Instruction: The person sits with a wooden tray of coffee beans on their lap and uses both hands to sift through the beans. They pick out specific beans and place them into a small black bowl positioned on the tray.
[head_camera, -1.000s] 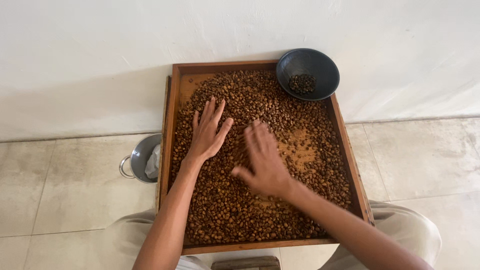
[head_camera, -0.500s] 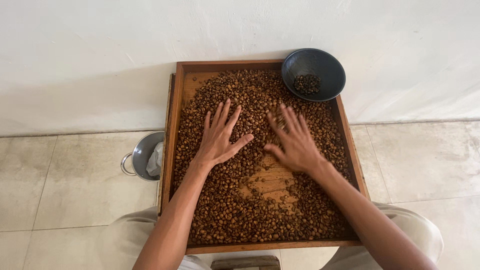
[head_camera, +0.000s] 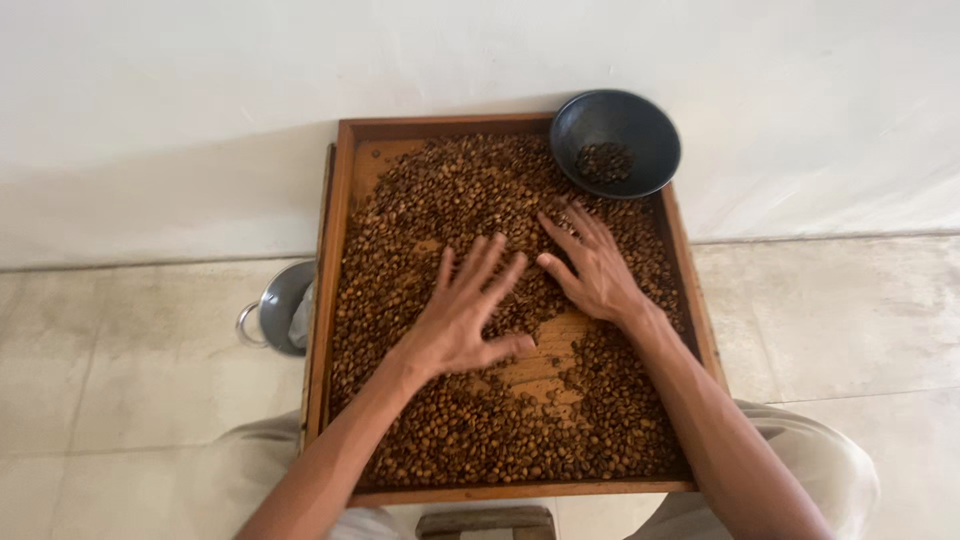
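A square wooden tray (head_camera: 328, 300) rests on my lap, covered with a layer of brown coffee beans (head_camera: 450, 200). My left hand (head_camera: 465, 310) lies flat on the beans in the tray's middle, fingers spread. Just to its right, my right hand (head_camera: 592, 265) also lies palm down with fingers apart. Between and below the hands a patch of bare wood (head_camera: 545, 355) shows through the beans. Neither hand holds anything.
A dark bowl (head_camera: 615, 140) with a few beans inside sits on the tray's far right corner. A metal pot (head_camera: 275, 320) with a handle stands on the tiled floor left of the tray. A white wall runs along the far side.
Both hands have swept across the beans: the left slid right and nearer, the right moved from the middle to the far right. A bare wood patch has opened below them.
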